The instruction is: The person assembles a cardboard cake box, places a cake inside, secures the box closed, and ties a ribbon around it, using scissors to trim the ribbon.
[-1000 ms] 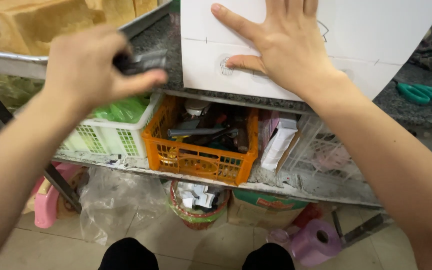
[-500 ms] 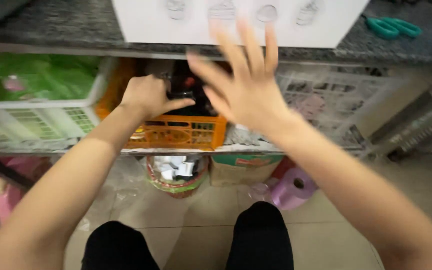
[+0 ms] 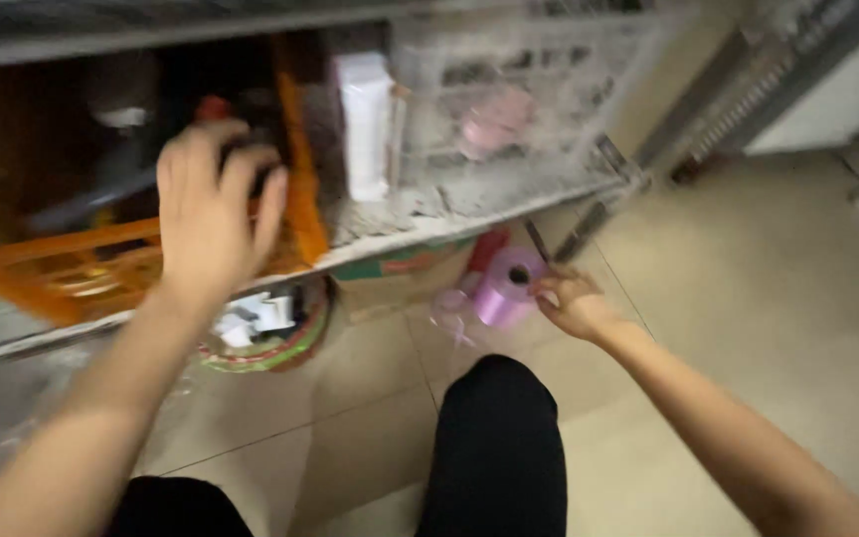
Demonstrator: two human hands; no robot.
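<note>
My left hand (image 3: 213, 214) over the orange basket (image 3: 72, 268) on the shelf (image 3: 469, 214), fingers curled on something dark I cannot make out, my right hand (image 3: 571, 301) low by the floor, fingers touching the purple ribbon roll (image 3: 505, 288), grip unclear

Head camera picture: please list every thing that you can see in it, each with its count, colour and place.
orange crate: one, orange, on the shelf at left, dark blurred items inside
white box: one, white, upright on the shelf right of the crate
wire basket: one, pale grey, on the shelf at right, a pink thing inside
shelf: one, grey, dusty, above the floor
round basket: one, green rim, on the floor under the shelf, white pieces inside
ribbon spool: one, lilac, on the floor by the shelf
floor: beige tiles
knee: black trousers, bottom centre
left hand: in the crate, fingers over a dark item
right hand: touching the spool
</note>
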